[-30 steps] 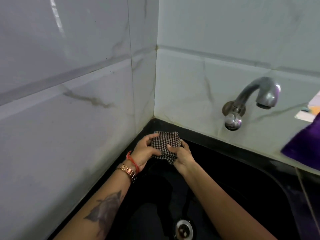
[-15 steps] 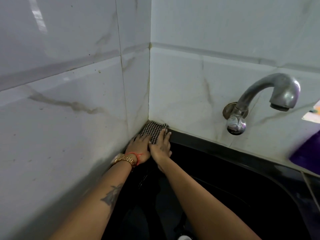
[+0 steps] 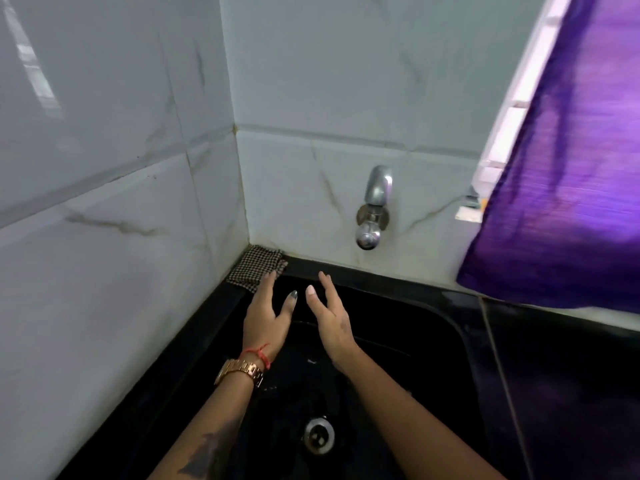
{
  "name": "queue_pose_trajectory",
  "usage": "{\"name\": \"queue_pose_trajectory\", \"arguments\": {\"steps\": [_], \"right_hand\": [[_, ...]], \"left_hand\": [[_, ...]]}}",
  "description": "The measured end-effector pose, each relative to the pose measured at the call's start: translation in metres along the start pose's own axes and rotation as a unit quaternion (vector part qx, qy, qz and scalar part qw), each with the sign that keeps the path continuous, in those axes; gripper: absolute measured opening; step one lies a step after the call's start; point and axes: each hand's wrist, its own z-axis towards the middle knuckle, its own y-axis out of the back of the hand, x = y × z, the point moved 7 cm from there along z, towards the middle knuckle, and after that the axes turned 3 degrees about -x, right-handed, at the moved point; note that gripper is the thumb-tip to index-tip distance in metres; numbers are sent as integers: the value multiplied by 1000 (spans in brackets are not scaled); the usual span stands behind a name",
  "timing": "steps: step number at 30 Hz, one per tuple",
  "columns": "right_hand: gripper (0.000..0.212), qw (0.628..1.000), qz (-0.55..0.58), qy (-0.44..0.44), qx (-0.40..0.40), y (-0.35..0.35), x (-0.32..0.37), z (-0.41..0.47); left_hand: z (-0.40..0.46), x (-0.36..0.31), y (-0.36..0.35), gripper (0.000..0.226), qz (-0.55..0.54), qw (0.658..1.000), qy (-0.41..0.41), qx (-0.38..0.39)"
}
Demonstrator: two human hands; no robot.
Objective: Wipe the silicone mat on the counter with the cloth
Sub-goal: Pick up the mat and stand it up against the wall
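Note:
A folded black-and-white checked cloth (image 3: 257,268) lies in the back left corner of the black sink's rim, against the tiled walls. My left hand (image 3: 265,315) hovers just in front of it with fingers spread, its fingertips close to the cloth's front edge, holding nothing. To its right, over the sink basin, my right hand (image 3: 329,313) is also open and empty. No silicone mat is in view.
A black sink (image 3: 433,341) with a metal drain (image 3: 319,434) fills the lower view. A chrome tap (image 3: 374,206) sticks out of the back wall. Purple fabric (image 3: 561,188) hangs at the right over a window ledge. Marble-look tiles close the left and back.
Both hands pressed the cloth into the sink's corner, then let go and drew back over the basin. The view has shifted, so the tap now faces me.

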Motion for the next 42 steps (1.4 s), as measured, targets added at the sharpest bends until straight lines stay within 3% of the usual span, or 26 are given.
{"name": "queue_pose_trajectory", "arguments": {"steps": [8,25,33,42], "right_hand": [[53,995,72,11,-63,126,27,-112],[39,957,128,57,-254,437,42,-365],[23,923,151,51,-349,539,25,-423],[28,858,175,10,-483,636,-27,-456]], "left_hand": [[-121,-107,-41,57,-104,994,-13,-11],[-387,-319,-202,50,-206,969,-92,98],[-432,-360,-272,48,-205,962,-101,146],[-441,-330,-339,50,-69,977,-61,190]]}}
